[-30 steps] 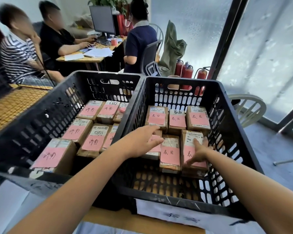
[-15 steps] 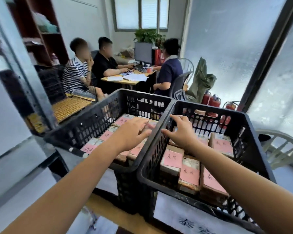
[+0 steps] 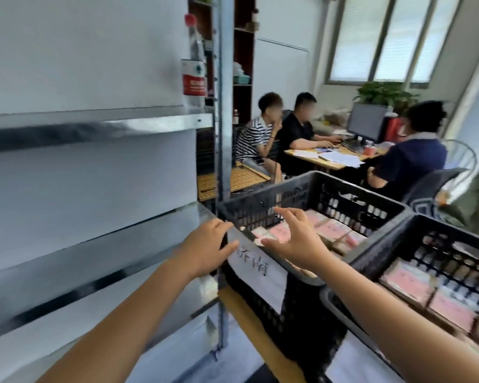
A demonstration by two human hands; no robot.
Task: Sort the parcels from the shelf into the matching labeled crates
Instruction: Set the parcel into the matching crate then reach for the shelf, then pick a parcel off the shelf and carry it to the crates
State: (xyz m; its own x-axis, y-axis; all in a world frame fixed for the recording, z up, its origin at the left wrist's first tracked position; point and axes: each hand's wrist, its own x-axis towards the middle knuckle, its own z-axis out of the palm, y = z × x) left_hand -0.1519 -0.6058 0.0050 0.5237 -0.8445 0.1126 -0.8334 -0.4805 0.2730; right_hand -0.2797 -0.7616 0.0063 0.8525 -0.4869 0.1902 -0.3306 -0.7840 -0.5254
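In the head view both hands hold nothing. The left hand [image 3: 205, 250] has its fingers [image 3: 222, 225] loosely spread, just beside the shelf [image 3: 150, 124] post and the paper label [image 3: 257, 268] on the left crate [image 3: 354, 189]. The right hand [image 3: 295, 243] has its fingers [image 3: 286, 214] splayed wide above that crate's near rim. Pink-labelled parcels [image 3: 332, 228] lie just beyond the right fingers. More fill the right crate [image 3: 382, 239], further to their right.
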